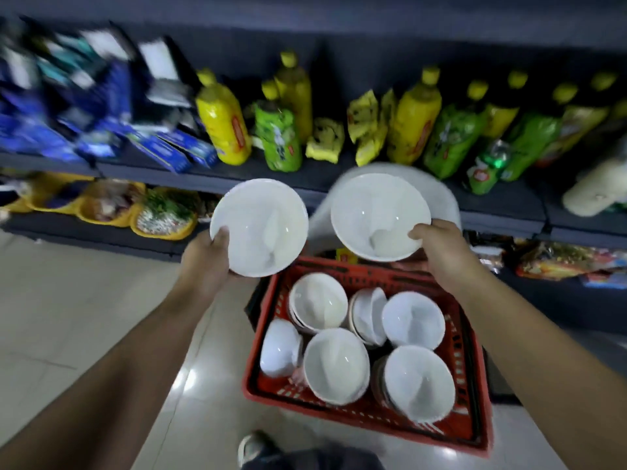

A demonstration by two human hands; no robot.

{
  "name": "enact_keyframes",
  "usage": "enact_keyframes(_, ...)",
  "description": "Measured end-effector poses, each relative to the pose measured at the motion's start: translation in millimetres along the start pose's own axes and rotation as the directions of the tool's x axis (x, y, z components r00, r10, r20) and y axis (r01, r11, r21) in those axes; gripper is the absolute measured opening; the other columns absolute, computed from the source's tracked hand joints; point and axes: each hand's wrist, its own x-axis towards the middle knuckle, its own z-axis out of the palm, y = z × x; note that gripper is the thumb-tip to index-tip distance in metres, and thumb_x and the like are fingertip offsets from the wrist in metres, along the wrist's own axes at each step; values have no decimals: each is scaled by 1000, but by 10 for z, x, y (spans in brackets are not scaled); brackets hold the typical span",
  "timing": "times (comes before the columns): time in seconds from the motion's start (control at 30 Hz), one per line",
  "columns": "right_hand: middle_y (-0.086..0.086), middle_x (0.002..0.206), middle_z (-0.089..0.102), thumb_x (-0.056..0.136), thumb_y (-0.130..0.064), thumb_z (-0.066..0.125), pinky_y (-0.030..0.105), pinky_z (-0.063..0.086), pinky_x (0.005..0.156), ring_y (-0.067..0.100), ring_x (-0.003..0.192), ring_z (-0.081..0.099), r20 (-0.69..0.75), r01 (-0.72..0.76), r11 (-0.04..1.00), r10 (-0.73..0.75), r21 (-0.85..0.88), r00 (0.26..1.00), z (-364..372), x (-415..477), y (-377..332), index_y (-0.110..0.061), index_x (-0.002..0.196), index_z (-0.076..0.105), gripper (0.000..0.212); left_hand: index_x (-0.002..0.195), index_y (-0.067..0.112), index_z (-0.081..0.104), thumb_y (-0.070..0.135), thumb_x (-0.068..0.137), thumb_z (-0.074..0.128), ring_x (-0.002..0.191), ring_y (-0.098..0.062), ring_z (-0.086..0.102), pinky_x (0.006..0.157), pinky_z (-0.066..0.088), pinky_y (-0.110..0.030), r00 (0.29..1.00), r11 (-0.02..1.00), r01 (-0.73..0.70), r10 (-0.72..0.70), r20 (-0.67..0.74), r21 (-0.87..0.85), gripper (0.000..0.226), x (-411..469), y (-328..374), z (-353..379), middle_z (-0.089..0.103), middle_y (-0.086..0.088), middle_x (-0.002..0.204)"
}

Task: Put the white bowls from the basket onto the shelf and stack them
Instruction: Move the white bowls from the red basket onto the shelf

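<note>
The left hand grips one white bowl by its near rim, thumb hooked over the edge into the bowl and the other fingers hidden underneath. The right hand grips a second bowl the same way, at its right rim. This pinch at the rim probably suits the job: it leaves the far side and the base of each bowl free, so a bowl can be set down or dropped into another without trapping fingers. Both bowls are held mouth up and tipped a little toward the camera, side by side but apart, above the far end of the red basket and in front of the shelf.

Taking one bowl in each hand looks like a way to halve the trips. Many more bowls lie in the basket, which stands on the floor just beside the person's shoe. Some of these are nested, one leans on its side, so the task seems only partly done.

The shelf at bowl height is crowded with yellow and green bottles and blue boxes, with yellow trays on the level below. A pale blurred shape sits behind the right bowl (it is too smeared to tell what it is). Which spot the bowls are bound for cannot be told from here.
</note>
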Motion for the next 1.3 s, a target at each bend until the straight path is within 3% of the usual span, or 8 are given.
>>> enact_keyframes(0.07,11,77,55,88,1,42,35,59,58,30,75,58,24,47,999,-47,-10,999,254,-138,-320,-10,74,54,21,128,4,46,15,97,39,100,-32,48,62,49,-50,1000,985,1,-6,-30,-175,34,-21,222,-308,44,-13,118)
enact_keyframes(0.17,16,76,53,88,3,39,29,53,40,28,61,54,113,105,994,-106,11,988,765,-393,-799,-5,80,50,16,131,6,42,9,97,36,98,-29,45,59,49,-43,998,940,-41,19,-68,-338,35,1,493,-962,41,-8,116)
enact_keyframes(0.3,8,78,50,89,0,38,35,54,47,25,66,52,147,210,978,-206,-11,967,1553,-655,-1302,-7,101,46,16,122,10,46,11,96,38,99,-35,52,47,57,-39,992,906,-106,70,-101,-410,27,259,621,-1936,47,-16,121)
enact_keyframes(0.4,9,79,50,91,-1,36,26,51,36,25,64,53,186,232,972,-236,47,954,2206,-841,-1532,-8,105,44,18,123,7,46,10,96,38,94,-38,58,51,58,-42,991,887,-132,102,-90,-443,28,523,674,-2662,51,-20,122)
enact_keyframes(0.63,12,78,54,90,2,34,24,50,34,28,61,55,225,259,963,-269,73,937,3422,-1024,-1922,-8,87,49,18,106,10,51,5,92,41,75,-30,62,47,57,-30,974,864,-196,226,10,-463,18,1136,887,-3791,54,-19,113)
enact_keyframes(0.8,15,79,53,89,3,35,30,53,39,29,61,56,203,252,962,-270,107,941,3763,-842,-2249,-4,93,48,15,105,13,53,6,91,42,73,-32,63,49,58,-30,962,863,-188,257,87,-470,19,1712,1077,-3921,54,-15,117)
enact_keyframes(1.03,17,78,56,87,5,37,31,55,42,30,63,59,180,293,950,-309,111,934,4076,-11,-2831,-5,92,49,17,91,12,53,4,90,42,69,-28,59,46,57,-28,947,858,-183,285,148,-480,13,2735,1659,-3647,54,-10,92)
enact_keyframes(1.3,13,110,54,86,7,33,39,58,59,33,81,61,128,314,939,-332,140,935,4350,1329,-3573,-17,120,51,45,94,10,51,4,89,43,75,-29,61,45,57,-28,950,864,-118,241,196,-489,12,4222,2503,-3153,55,-12,92)
